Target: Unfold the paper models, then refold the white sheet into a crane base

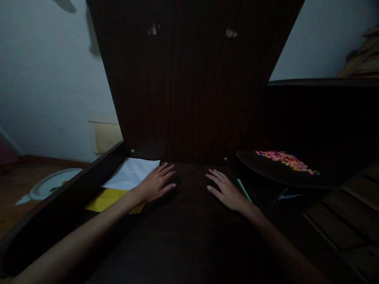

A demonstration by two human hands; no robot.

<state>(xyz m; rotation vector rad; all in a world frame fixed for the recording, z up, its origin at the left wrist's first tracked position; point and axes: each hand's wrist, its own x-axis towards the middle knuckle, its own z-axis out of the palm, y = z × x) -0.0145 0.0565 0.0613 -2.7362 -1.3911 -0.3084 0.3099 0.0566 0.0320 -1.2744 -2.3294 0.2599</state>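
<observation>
My left hand (156,182) lies palm down with its fingers spread, partly over the edge of a creased white sheet of paper (127,173) and the dark wooden desk (189,221). Under that wrist and forearm runs a yellow sheet of paper (106,200), which the white one partly overlaps. Opposite, my right hand (226,191) rests flat on the desktop, fingers apart and nothing in them. Just beyond it, a thin green-and-white edge (244,191) shows beside the desk's right side; what it belongs to is hidden.
A tall dark panel (189,86) rises behind the desk. To the right, a small rounded shelf (257,167) bears many pink, red and yellow small pieces (286,160). A raised side board (68,193) borders the left. A pale round tray (41,187) is lower down at far left.
</observation>
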